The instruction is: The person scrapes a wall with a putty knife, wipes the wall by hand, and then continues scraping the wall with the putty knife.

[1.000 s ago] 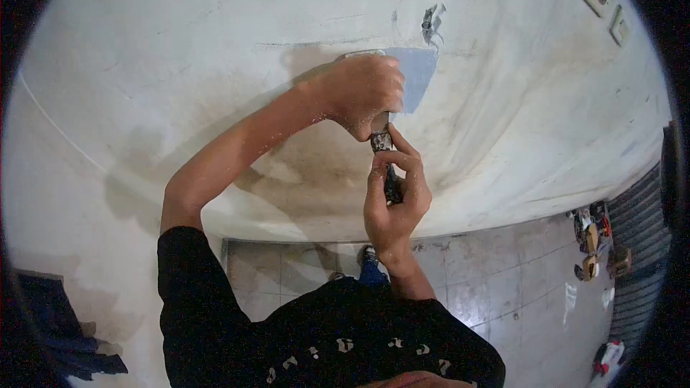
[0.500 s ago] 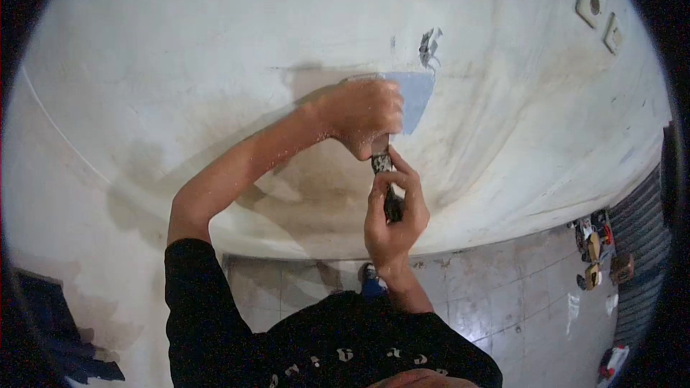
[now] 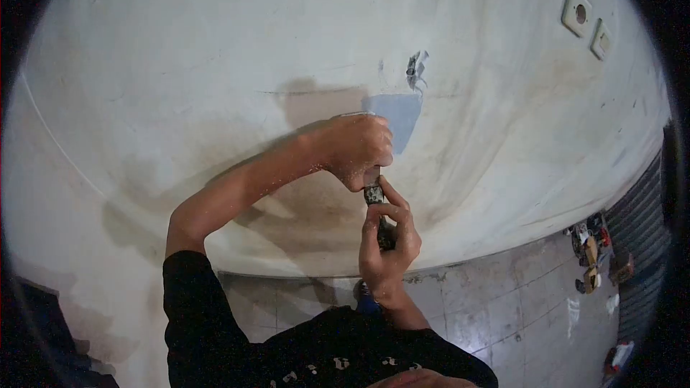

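My right hand (image 3: 392,244) is closed around the dark, stained handle of a putty knife (image 3: 373,194). Its metal blade points up and meets the underside of my left hand (image 3: 359,145). That left hand is a fist held close to the wall, dotted with pale specks. A thin, pale, flat edge (image 3: 356,113) shows above its knuckles; most of that piece is hidden by the fist. Just right of the fist, a smooth blue-grey patch (image 3: 399,116) lies on the stained white wall (image 3: 215,50).
A ragged hole (image 3: 413,72) sits in the wall above the patch. Two wall plates (image 3: 577,11) are at the upper right. Below, the tiled floor (image 3: 474,316) runs to a ribbed shutter (image 3: 638,266), with assorted items (image 3: 591,251) beside it.
Both hands, the knife and the wall features sit lower in view, as the camera has tilted up. The hands keep the same hold, with the blade still against the left fist.
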Tool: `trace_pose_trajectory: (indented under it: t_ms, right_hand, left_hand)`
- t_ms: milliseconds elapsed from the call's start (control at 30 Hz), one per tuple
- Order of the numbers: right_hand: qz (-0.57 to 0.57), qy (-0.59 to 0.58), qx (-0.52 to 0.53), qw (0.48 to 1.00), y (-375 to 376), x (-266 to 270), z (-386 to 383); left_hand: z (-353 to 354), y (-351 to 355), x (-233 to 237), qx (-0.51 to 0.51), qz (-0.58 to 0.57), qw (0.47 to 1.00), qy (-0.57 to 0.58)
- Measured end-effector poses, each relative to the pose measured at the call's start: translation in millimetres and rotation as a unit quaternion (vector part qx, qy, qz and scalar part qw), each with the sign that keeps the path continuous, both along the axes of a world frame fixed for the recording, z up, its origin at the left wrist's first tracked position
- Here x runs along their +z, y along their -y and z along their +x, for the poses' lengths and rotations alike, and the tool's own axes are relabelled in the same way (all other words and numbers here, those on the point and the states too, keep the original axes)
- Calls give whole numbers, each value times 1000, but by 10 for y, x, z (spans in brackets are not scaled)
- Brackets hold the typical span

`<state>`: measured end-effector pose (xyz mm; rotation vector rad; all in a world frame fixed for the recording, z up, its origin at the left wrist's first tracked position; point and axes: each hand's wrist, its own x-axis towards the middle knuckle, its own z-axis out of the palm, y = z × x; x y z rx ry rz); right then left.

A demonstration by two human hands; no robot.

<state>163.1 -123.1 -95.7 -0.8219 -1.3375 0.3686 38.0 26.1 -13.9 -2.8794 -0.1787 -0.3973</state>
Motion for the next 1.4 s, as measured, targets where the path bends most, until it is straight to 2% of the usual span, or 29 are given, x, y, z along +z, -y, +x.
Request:
trace_pose_trajectory:
  t_ms: [33,133,233,333,400,500,533,633,733,933,1000,1033,1100,1200,1233,1300,1333,1367,1400]
  right_hand:
    - [19,2,-3,1000,-9,30,-7]
    - [-60,3,9,998,61,-51,-33]
    - [16,3,-5,1000,-22,-201,-16]
    - [-57,-38,23,997,-97,-4,-51]
    - [-10,0,7,1000,-73,-74,-40]
    - [37,30,-12,999,-144,-101,-71]
    - [43,34,-20,998,-135,-101,-96]
    - [-17,-35,32,999,-93,26,-83]
    - [10,-16,22,1000,-100,-136,-56]
    - [-83,-65,46,993,20,138,-91]
    - [0,-5,16,1000,-64,-22,-31]
    - [27,32,0,999,-94,-9,-19]
    - [18,27,-8,999,-95,97,-66]
    - [-67,-51,31,996,-13,219,-68]
    - [-62,-42,32,997,11,156,-78]
    - [-54,-24,35,998,57,-50,-60]
    - [-47,-32,34,998,40,5,-88]
    - [-45,-40,31,998,42,101,-115]
    - [-47,-46,27,997,51,169,-113]
  left_hand:
    - [2,-18,36,-1,11,1000,-5]
    - [-33,76,-37,7,16,1000,-18]
    - [-10,79,-27,14,45,999,-7]
    - [-15,91,107,-4,69,997,19]
    - [-49,67,133,-3,67,998,15]
    - [-64,54,70,16,60,996,-60]
    - [-72,79,131,15,74,996,-47]
    - [-57,109,241,17,86,996,-14]
    - [-54,156,159,32,58,998,-15]
    - [-55,131,263,30,73,996,-40]
    - [-30,176,156,52,51,995,-66]
    - [-39,156,193,33,69,997,-25]
    - [-35,71,278,-13,97,994,55]
    - [-52,21,271,-21,97,995,32]
    - [-62,102,153,15,68,997,33]
    - [-59,206,110,18,52,998,13]
    - [-64,206,116,16,44,999,-1]
    - [-70,123,160,-14,33,998,54]
    - [-68,99,181,-7,37,999,36]
